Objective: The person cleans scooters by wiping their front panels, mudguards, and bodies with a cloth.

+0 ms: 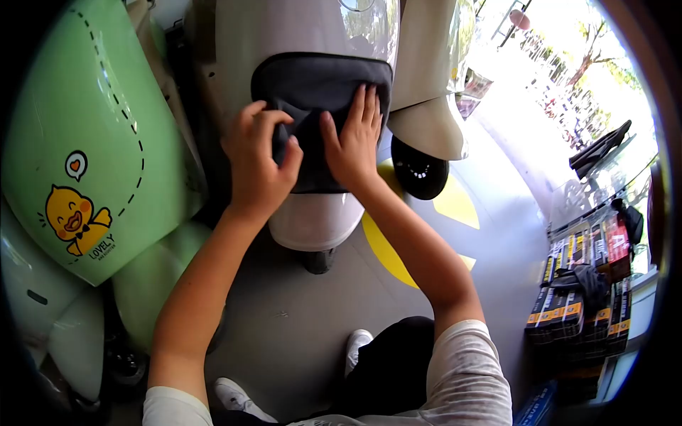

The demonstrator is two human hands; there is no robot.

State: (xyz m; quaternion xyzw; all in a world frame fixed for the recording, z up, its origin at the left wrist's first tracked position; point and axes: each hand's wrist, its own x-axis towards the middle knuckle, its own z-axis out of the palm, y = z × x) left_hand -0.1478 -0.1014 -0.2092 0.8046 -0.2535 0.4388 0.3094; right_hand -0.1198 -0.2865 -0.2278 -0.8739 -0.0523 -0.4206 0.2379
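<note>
A dark fabric pouch or cover with rounded top corners lies against the front of a white scooter. My right hand rests flat on the right part of the dark fabric, fingers stretched upward and the thumb apart. At its left edge is my left hand, with bent fingers and the thumb standing away from the index finger. Nothing shows between that thumb and index finger; some of its other fingertips are hidden. The fabric is creased between the two hands.
On the left stands a green scooter with a duck sticker. A cream scooter with a black front wheel is close on the right. Stacked boxes are at far right. Yellow markings lie on the grey floor.
</note>
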